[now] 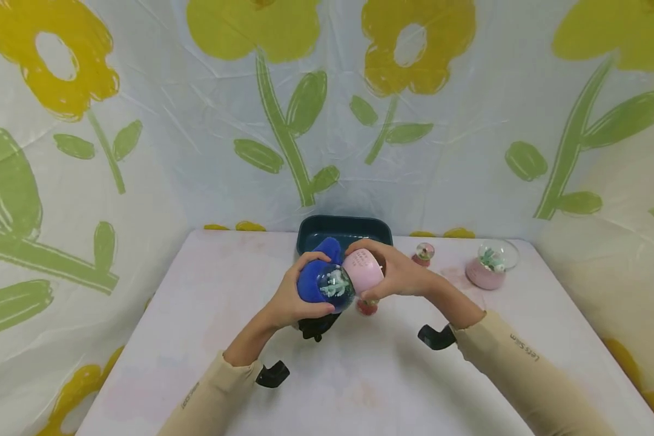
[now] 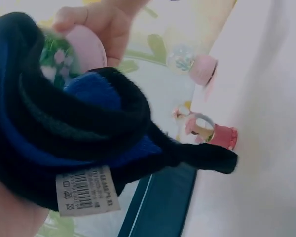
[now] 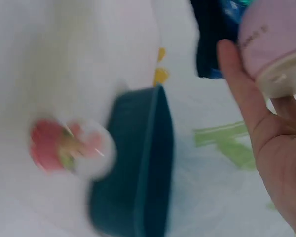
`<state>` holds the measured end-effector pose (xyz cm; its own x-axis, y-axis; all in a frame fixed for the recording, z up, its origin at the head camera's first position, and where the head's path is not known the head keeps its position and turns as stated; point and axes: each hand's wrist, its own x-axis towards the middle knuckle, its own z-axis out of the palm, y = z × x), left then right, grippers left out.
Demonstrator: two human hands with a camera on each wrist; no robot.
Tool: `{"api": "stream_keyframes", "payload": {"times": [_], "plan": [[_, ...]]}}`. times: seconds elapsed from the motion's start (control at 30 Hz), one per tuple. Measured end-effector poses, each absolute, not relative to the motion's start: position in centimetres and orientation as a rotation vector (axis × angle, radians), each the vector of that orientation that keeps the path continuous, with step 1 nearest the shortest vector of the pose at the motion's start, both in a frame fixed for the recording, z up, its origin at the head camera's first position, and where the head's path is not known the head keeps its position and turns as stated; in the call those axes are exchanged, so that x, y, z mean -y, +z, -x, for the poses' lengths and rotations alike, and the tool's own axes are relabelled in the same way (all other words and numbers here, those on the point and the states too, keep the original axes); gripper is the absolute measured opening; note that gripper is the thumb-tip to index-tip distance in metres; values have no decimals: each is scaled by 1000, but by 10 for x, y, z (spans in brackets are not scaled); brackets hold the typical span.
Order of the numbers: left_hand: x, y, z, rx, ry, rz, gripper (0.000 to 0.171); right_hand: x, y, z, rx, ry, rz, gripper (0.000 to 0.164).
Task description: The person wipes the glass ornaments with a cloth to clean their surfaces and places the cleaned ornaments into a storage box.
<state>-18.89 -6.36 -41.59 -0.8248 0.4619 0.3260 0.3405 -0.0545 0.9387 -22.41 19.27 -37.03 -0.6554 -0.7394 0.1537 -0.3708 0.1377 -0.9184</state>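
Observation:
Above the table, my right hand (image 1: 400,270) grips a snow globe by its pink base (image 1: 363,270), with the globe tilted sideways. Its clear dome (image 1: 336,289), with green and pale figures inside, points toward my left hand (image 1: 291,297). That hand holds a blue plush cloth (image 1: 309,281) against the dome. In the left wrist view the cloth shows black edging, a hanging loop (image 2: 209,157) and a white printed label (image 2: 88,191). The right wrist view shows fingers along the pink base, its pale underside visible. The cloth hides part of the dome.
Behind the hands, a dark teal tray (image 1: 344,221) stands at the table's back edge. Small red-based snow globes (image 1: 424,254) stand near it, one partly hidden below my right hand. Farther right is a larger pink-based snow globe (image 1: 485,275). Flower-printed fabric surrounds the table.

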Motion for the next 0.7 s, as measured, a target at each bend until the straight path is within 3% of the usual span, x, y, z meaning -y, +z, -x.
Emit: {"api": "stream_keyframes", "payload": {"times": [0.33, 0.7], "plan": [[54, -431, 181, -2192, 2187, -627, 69, -178, -407, 205, -2224, -1821, 642, 70], [66, -426, 191, -2148, 2173, -661, 71, -157, -402, 178, -2858, -1425, 931, 79]]}}
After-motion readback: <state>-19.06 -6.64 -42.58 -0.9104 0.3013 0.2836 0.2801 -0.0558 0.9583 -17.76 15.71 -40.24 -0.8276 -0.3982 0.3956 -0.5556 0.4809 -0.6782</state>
